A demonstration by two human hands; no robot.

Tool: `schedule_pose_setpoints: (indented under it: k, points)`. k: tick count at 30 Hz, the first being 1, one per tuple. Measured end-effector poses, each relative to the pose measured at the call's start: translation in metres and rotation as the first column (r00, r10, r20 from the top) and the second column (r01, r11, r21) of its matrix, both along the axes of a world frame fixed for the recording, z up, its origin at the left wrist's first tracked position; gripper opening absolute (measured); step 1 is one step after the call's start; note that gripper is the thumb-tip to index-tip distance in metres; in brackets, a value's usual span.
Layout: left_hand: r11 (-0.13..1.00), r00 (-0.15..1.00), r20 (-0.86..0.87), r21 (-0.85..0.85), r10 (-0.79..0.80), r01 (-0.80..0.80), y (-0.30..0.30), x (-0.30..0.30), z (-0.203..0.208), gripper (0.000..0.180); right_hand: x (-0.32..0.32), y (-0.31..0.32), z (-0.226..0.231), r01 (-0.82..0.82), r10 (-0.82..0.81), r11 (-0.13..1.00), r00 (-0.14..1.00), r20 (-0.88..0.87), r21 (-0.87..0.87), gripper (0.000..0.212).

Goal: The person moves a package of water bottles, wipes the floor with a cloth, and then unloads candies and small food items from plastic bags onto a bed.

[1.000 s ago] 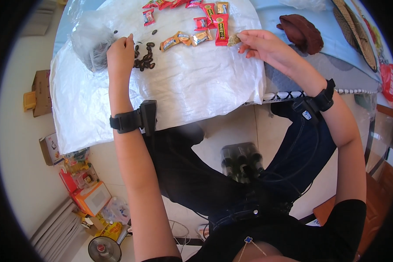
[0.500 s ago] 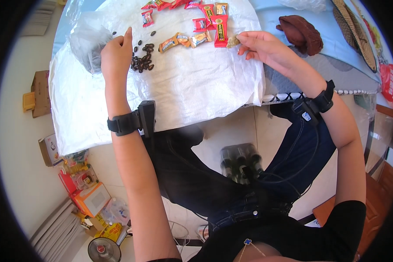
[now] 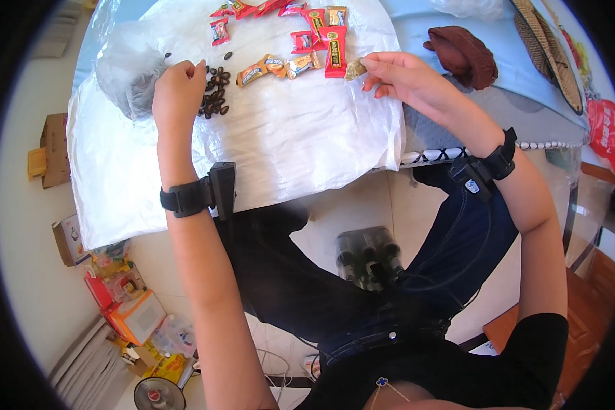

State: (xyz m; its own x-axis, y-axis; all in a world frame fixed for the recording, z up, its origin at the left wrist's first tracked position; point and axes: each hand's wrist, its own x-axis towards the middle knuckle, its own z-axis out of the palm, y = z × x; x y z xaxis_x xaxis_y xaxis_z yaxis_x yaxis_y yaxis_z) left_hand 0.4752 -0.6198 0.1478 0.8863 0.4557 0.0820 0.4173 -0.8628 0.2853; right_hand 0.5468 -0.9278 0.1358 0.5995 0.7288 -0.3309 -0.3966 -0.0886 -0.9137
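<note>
My left hand (image 3: 176,92) is closed at the edge of a pile of dark brown, glossy, bean-like pieces (image 3: 215,92); whatever its fingers hold is hidden. Just left of it sits a crumpled clear plastic bag (image 3: 131,85). Between thumb and fingertips, my right hand (image 3: 410,82) pinches a small olive-tan lump (image 3: 354,69), close to the lower end of a long red wrapped candy (image 3: 335,53). Orange and gold wrapped candies (image 3: 275,66) lie in a row between the two hands. More red wrapped candies (image 3: 238,9) are spread along the far side.
A white sheet (image 3: 280,143) covers the table. To the right lie a brown cloth cap (image 3: 463,56) and a woven straw hat (image 3: 543,51). Below the table, a pack of green bottles (image 3: 369,256) stands between my legs. Boxes (image 3: 138,316) and a fan (image 3: 158,394) are at lower left.
The raised finger of my left hand has curled down as the hand came closer to the dark pile. My right hand keeps its pinch on the lump. The whole view has shifted slightly.
</note>
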Motion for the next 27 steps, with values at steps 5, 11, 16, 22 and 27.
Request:
schedule_pose_setpoints:
  k: [5,11,16,22,27]
  points:
    - [1.000,0.999,0.047,-0.026,0.018,-0.017,-0.001,0.000,0.001,0.032,-0.001,0.002,0.000,0.020,-0.020,1.000,1.000,-0.008,-0.023,0.033]
    - [0.999,0.999,-0.002,0.016,0.033,-0.033,-0.005,0.002,0.003,0.030,0.000,-0.001,0.003,0.026,-0.026,0.999,1.000,-0.012,-0.019,0.035]
    - [0.988,0.991,0.119,0.152,-0.056,0.037,0.005,0.003,-0.012,0.030,-0.027,0.002,0.027,-0.037,0.039,0.991,0.999,-0.015,0.128,0.036]
    - [0.986,0.969,0.223,0.145,-0.109,0.078,0.004,0.007,-0.014,0.019,-0.077,-0.003,0.081,-0.296,0.347,0.874,0.935,-0.069,0.386,0.033]
    - [0.971,0.911,0.379,0.224,-0.161,0.079,-0.009,0.020,-0.017,0.026,-0.085,-0.008,0.089,-0.262,0.473,0.741,0.857,-0.204,0.618,0.029]
